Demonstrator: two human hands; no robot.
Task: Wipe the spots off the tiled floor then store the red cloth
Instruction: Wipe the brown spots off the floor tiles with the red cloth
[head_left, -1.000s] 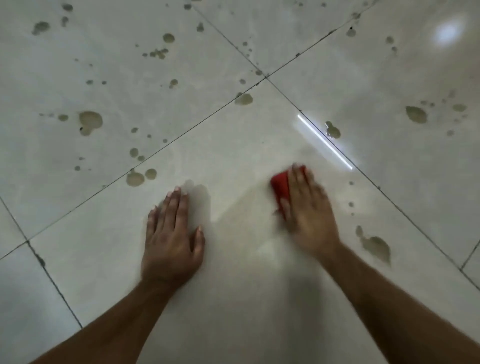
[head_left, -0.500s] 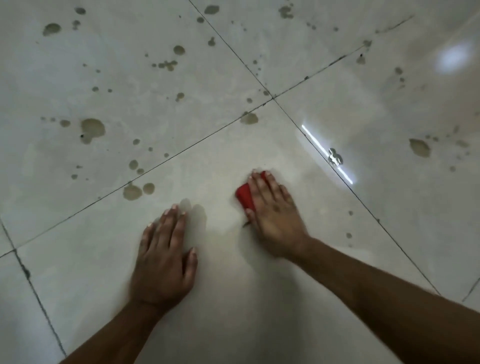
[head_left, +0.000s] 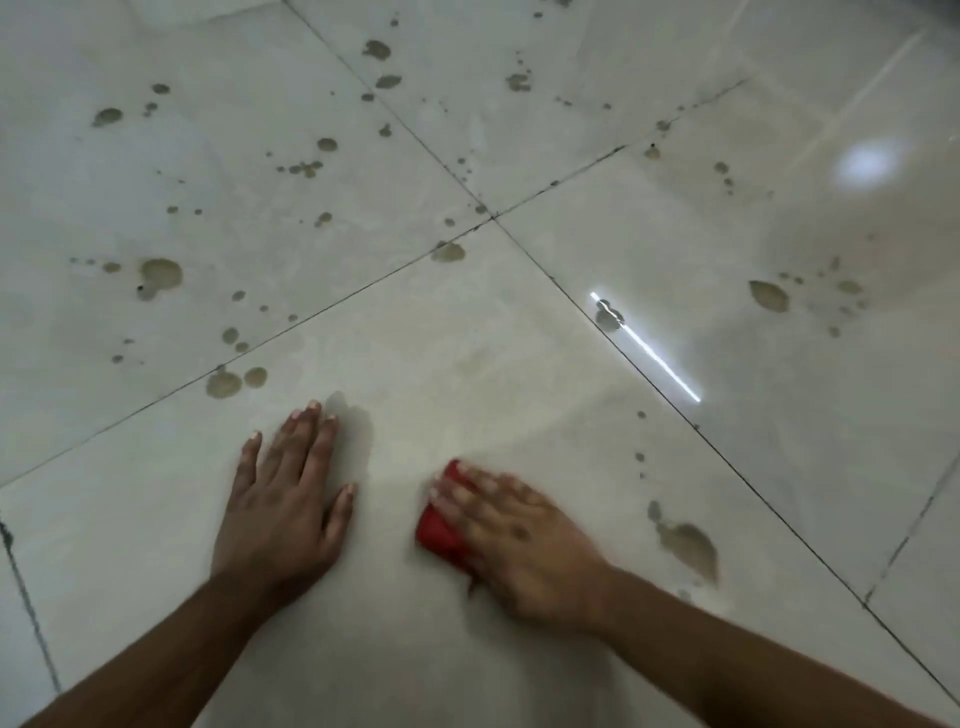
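Tiled floor (head_left: 467, 338) spotted (no writing visible); left hand (head_left: 285, 499) flat, empty; right hand (head_left: 524, 545) pressing red cloth (head_left: 441, 530).

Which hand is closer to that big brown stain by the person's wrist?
Right. The right hand presses the red cloth just left of the big stain; the left hand lies flat farther left.

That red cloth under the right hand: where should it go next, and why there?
Probably a short sweep to the person's right. The right hand presses the red cloth flat on the tiled floor, and the nearest big brown spot lies just right of that hand on the same tile. The left hand rests flat on the floor, bracing, with clean tile between the hands.
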